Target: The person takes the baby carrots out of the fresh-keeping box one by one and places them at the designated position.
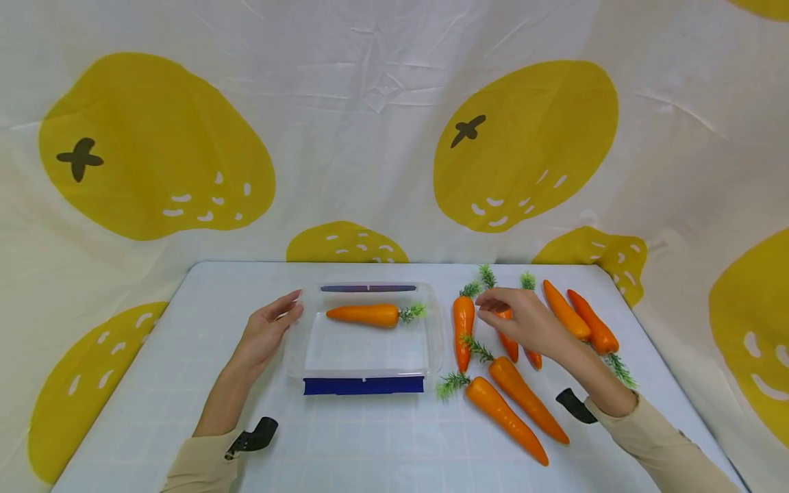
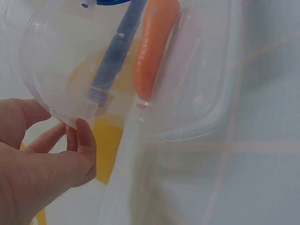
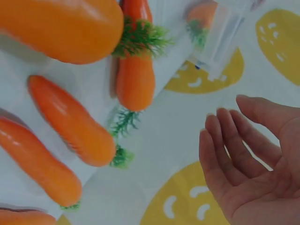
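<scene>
A clear plastic food container (image 1: 365, 356) with blue clip flaps sits on the table, and one orange carrot (image 1: 364, 315) with a green leafy top lies inside it. My left hand (image 1: 266, 332) is at the container's left side; in the left wrist view its fingertips (image 2: 82, 125) touch the rim, fingers loosely bent. My right hand (image 1: 520, 316) hovers above the loose carrots, fingers softly bent and nothing held. Nearest it is an upright-lying carrot (image 1: 464, 332), and its palm partly hides two more carrots beneath. In the right wrist view the hand (image 3: 248, 164) is empty.
Two carrots lie slanted at the front right, one lower (image 1: 505, 418) and one above it (image 1: 530, 400). Two more, a lighter one (image 1: 564, 309) and a redder one (image 1: 594, 322), lie near the table's right edge. A fruit-print curtain (image 1: 370, 171) hangs behind the table (image 1: 364, 452).
</scene>
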Motion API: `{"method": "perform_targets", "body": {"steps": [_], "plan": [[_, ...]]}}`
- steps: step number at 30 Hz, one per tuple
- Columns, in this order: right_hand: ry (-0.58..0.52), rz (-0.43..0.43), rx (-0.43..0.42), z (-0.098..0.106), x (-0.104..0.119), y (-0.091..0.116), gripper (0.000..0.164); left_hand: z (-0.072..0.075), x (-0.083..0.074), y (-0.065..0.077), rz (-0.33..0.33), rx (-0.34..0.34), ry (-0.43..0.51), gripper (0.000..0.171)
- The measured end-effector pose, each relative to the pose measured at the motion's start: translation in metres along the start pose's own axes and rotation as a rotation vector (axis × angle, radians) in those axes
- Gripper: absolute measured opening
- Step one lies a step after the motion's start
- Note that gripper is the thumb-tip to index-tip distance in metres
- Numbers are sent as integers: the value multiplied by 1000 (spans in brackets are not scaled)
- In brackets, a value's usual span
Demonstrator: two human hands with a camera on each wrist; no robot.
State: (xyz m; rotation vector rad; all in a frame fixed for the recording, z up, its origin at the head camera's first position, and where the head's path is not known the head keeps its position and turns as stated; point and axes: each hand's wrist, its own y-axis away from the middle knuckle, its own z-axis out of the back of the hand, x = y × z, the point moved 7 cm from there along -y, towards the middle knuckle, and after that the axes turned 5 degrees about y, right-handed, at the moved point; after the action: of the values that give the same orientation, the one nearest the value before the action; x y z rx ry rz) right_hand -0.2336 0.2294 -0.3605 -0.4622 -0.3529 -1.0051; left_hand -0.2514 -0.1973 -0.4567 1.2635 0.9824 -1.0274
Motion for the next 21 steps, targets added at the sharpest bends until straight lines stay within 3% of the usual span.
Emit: {"method": "perform_targets", "body": {"steps": [21], "plan": [[55,119,128,-24,48,-61,21,0,0,-1,-7,6,-6,58]]}}
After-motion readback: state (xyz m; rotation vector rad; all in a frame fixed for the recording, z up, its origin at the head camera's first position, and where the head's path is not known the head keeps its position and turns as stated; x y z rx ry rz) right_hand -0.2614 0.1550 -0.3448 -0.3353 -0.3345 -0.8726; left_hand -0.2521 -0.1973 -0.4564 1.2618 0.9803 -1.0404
